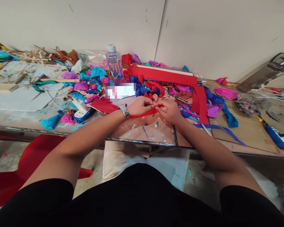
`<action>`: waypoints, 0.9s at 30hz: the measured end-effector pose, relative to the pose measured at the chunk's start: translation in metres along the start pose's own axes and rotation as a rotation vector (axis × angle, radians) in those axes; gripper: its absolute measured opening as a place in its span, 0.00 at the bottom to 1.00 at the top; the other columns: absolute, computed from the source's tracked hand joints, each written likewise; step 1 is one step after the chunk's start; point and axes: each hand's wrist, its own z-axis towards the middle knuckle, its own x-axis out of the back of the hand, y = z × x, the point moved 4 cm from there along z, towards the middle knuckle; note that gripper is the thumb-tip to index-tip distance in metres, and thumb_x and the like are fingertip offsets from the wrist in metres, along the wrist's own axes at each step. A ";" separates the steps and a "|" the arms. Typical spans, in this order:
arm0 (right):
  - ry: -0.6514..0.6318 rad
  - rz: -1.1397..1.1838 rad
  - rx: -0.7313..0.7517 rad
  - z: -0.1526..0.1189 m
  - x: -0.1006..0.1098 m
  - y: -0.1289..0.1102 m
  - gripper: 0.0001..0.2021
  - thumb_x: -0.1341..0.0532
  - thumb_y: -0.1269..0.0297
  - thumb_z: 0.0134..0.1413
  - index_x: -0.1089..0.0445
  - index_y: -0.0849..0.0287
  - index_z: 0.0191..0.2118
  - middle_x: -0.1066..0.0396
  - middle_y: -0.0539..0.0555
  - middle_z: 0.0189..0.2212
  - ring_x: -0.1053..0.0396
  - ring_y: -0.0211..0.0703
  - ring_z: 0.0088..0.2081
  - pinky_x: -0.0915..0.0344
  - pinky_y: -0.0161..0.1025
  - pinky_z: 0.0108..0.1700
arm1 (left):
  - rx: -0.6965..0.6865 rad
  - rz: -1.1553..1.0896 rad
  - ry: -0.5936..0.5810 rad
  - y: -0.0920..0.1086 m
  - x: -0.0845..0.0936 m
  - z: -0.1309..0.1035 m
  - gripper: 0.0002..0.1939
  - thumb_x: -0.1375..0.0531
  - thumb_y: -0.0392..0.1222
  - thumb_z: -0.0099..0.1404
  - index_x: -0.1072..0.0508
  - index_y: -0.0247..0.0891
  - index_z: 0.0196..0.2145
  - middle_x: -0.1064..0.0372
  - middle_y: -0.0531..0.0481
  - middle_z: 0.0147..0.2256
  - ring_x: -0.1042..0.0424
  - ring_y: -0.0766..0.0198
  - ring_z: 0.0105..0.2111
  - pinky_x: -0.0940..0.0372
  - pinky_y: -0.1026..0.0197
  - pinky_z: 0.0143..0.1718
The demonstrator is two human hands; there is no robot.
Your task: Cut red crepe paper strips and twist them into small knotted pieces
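Observation:
Close together above the front of the table, my left hand (142,106) and my right hand (168,109) are both closed in a pinch. Between their fingertips is a thin red strip (142,116), which looks like crepe paper or cloth. It passes below my left hand toward a wider red piece (104,106) on the left. The fingers hide part of the strip. A silver watch (124,110) is on my left wrist. Just beyond my hands lie crumpled red pieces (155,86) and a bright, blurred-out phone-like screen (126,90).
A clear bottle (115,64) stands behind the crumpled scraps. Folded red material (165,75) lies along the wall. A power strip (84,114) with a plug is on the left, near wooden sticks (39,55). A dark tumbler (257,72) and blue ribbon (224,128) are on the right.

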 end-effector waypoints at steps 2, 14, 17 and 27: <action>-0.010 0.001 0.007 0.000 0.000 0.000 0.19 0.42 0.44 0.72 0.23 0.53 0.39 0.18 0.57 0.37 0.25 0.56 0.44 0.36 0.54 0.53 | 0.005 0.005 -0.001 -0.001 0.000 0.000 0.17 0.39 0.52 0.68 0.20 0.33 0.34 0.28 0.51 0.26 0.38 0.67 0.25 0.44 0.62 0.29; -0.060 0.021 0.016 -0.003 -0.010 0.007 0.09 0.42 0.58 0.69 0.30 0.54 0.38 0.24 0.58 0.36 0.30 0.55 0.42 0.40 0.51 0.47 | -0.182 0.430 0.013 0.010 -0.003 -0.006 0.14 0.43 0.45 0.72 0.17 0.38 0.41 0.18 0.46 0.35 0.25 0.59 0.30 0.40 0.58 0.35; -0.083 0.016 0.019 -0.003 -0.012 0.005 0.05 0.43 0.63 0.66 0.32 0.54 0.37 0.26 0.57 0.35 0.31 0.54 0.42 0.40 0.51 0.47 | -0.197 0.453 0.008 0.013 -0.004 -0.007 0.14 0.43 0.46 0.73 0.18 0.39 0.42 0.17 0.45 0.35 0.24 0.58 0.31 0.41 0.57 0.35; -0.058 0.028 0.024 -0.002 -0.008 0.005 0.08 0.40 0.58 0.68 0.30 0.54 0.38 0.23 0.57 0.36 0.30 0.53 0.41 0.39 0.50 0.47 | -0.157 0.396 0.019 0.009 -0.007 -0.005 0.11 0.41 0.45 0.68 0.23 0.37 0.33 0.24 0.49 0.29 0.33 0.63 0.26 0.44 0.59 0.33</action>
